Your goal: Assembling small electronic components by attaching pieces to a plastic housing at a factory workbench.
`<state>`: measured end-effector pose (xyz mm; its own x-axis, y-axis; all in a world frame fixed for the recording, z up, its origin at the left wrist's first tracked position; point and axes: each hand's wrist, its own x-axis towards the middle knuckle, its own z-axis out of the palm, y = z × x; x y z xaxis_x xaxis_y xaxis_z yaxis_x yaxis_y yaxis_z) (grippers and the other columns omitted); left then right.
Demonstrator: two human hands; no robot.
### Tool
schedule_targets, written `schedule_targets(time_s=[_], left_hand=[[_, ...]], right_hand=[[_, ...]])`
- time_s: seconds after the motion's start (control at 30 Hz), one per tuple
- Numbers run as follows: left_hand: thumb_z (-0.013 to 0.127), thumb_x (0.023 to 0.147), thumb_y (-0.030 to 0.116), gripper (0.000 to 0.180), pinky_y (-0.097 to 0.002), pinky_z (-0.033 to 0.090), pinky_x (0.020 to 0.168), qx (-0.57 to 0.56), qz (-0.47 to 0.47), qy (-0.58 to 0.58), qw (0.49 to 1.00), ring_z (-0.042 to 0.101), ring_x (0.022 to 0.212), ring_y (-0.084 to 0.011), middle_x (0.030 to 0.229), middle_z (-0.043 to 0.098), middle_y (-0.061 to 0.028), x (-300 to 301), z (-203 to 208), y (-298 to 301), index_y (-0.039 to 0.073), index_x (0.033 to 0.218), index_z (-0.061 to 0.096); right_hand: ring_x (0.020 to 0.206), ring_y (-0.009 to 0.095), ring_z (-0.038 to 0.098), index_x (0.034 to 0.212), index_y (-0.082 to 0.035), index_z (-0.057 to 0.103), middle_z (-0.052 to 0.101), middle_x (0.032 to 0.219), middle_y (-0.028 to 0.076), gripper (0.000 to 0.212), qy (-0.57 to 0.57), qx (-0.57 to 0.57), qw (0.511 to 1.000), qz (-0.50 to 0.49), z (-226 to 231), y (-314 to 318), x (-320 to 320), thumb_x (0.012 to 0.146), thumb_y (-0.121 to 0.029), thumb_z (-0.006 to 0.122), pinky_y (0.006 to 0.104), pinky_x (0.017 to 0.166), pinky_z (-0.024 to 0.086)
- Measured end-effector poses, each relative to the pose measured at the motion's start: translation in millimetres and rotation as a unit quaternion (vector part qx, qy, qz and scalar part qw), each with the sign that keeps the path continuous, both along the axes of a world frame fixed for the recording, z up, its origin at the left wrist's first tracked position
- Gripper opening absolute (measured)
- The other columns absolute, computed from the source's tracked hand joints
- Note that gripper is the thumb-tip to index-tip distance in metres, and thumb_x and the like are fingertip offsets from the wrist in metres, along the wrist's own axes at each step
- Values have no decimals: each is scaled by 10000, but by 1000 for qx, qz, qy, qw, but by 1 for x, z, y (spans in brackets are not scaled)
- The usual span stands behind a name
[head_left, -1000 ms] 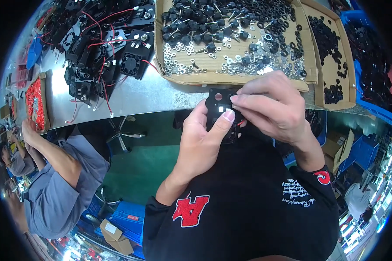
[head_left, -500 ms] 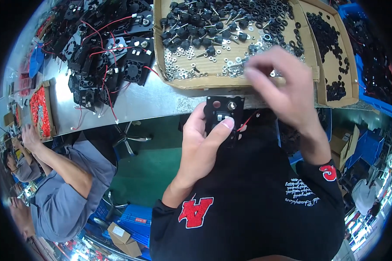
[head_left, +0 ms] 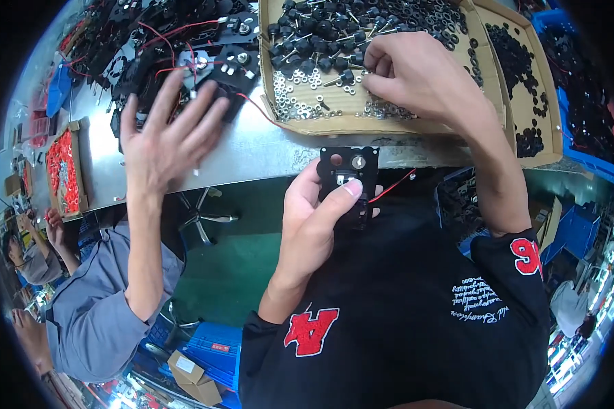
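Black panel (head_left: pixel 348 171) in the left hand (head_left: pixel 312 221), just off the near edge of the metal bench (head_left: pixel 252 151). Left grip pinches it: thumb flat across the front face, fingers wrapped behind the side. Near its top, one round hole and, beside that, a round silver fitting; small white connector just above the thumb. Red wire (head_left: pixel 393 187) runs out to the right of the panel, small pale plug at its end.

Right hand (head_left: pixel 416 73) over the cardboard tray (head_left: pixel 344 125), fingers curled, thumb and forefinger tips near each other. Cannot tell whether that grip pinches anything. About it: black knobs (head_left: pixel 318 28) with metal shafts, loose silver nuts (head_left: pixel 300 85), black rings (head_left: pixel 450 19). Second tray (head_left: pixel 523 110) just right, scattered black rings inside.

To the left, a co-worker's hand (head_left: pixel 158 155), motion-blurred, fingers spread, in front of piled black fan parts (head_left: pixel 135 68).
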<state>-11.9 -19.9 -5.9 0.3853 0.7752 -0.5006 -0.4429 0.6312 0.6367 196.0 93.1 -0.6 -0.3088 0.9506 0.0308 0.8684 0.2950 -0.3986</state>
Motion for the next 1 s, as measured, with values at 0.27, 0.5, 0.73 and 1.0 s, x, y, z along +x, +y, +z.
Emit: schedule_targets(time_s=[0.27, 0.5, 0.73, 1.0], left_hand=[[606, 896, 78, 367, -325, 583, 755, 9, 3, 9, 1000, 661, 925, -187, 1066, 631, -126, 3, 0, 2, -43, 1224, 496], [608, 899, 82, 372, -321, 581, 754, 6, -2, 19, 1000, 655, 926, -175, 1076, 621, -123, 3, 1, 2, -41, 1231, 492], [606, 901, 66, 352, -309, 580, 751, 8, -3, 26, 1000, 653, 917, -170, 1065, 625, -118, 8, 1, 0, -40, 1220, 502], [609, 902, 64, 326, -304, 579, 746, 3, 8, 29, 1000, 654, 905, -165, 1054, 627, -116, 10, 4, -2, -43, 1195, 515]], right_hand=[[674, 320, 657, 783, 22, 651, 651, 698, 176, 171, -66, 2, 998, 16, 0, 4, 0, 759, -145, 630, 381, 658, 521], [679, 280, 644, 866, 9, 632, 654, 765, 147, 154, -7, 72, 997, 38, -2, -5, 16, 805, -132, 627, 361, 634, 506], [605, 107, 544, 915, 8, 634, 601, 718, 64, 156, 129, 77, 989, -12, -1, -11, 26, 845, -131, 648, 253, 577, 454], [680, 245, 648, 886, 17, 638, 650, 772, 129, 150, 14, 71, 996, 60, -7, 4, 20, 809, -111, 646, 338, 641, 510]])
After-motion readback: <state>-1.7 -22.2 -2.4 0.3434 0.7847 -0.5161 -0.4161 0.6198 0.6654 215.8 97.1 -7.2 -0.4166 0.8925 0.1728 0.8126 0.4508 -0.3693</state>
